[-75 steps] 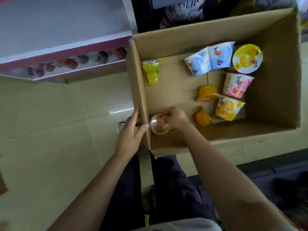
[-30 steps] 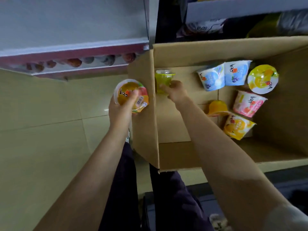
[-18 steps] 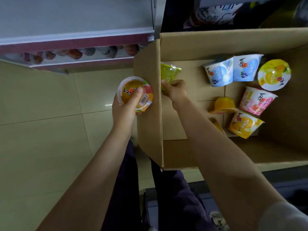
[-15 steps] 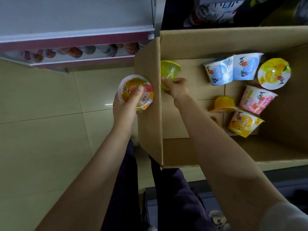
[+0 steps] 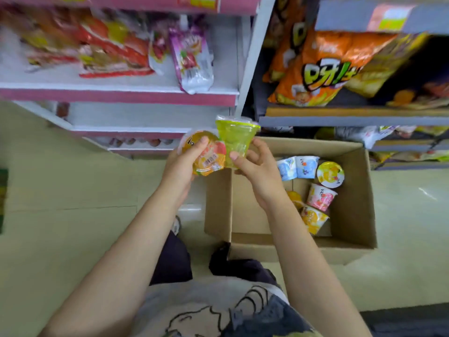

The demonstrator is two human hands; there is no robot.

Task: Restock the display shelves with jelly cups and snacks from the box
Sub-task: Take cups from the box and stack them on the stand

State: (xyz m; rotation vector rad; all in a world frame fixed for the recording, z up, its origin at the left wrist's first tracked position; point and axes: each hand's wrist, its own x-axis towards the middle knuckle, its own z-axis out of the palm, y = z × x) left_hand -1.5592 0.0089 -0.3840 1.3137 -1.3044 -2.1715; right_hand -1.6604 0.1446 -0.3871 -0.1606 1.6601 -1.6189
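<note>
The fingers of the left hand point(image 5: 187, 161) are curled around an orange jelly cup point(image 5: 206, 154), with the thumb lying across its clear lid (the barcode sticker faces the camera). The fingers of the right hand point(image 5: 255, 166) are bent around a green jelly cup point(image 5: 234, 139); the thumb presses on its side and the other fingers hold it from behind. This cup stands upright, the wide sealed top upward. The two cups touch each other, side by side, and both are lifted above the far left corner of the cardboard box point(image 5: 352, 215). Both forearms reach forward and a little inward, so the hands almost meet.

The box stands open on the floor point(image 5: 60, 215). On its bottom, toward the far right corner, lie two blue cups point(image 5: 297, 166) next to each other and a yellow lidded cup point(image 5: 330, 173). A pink cup point(image 5: 320, 197) and a yellow-orange cup point(image 5: 313, 220) lie nearer, along the middle. Behind the hands is a pink shelf point(image 5: 121, 96) with blurred snack packets, and to the right a grey shelf point(image 5: 352, 120) carrying orange snack bags point(image 5: 315, 69).
</note>
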